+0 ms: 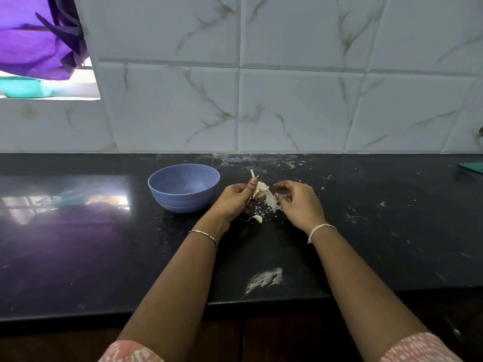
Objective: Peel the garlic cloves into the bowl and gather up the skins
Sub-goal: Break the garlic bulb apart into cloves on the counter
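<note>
No readable text, labels or numbers anywhere

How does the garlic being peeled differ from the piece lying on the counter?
The held garlic is larger, with loose skin hanging; the counter piece is small and curved. The left hand and right hand grip the held garlic; the counter piece lies loose. Both are pale.

Bowl: pale blue, plain. Bench: glossy black with white specks. Wall tiles: white, grey-brown marble veining. Garlic skins: off-white. Sleeves: pink with white dashes. Cloth: purple.
</note>
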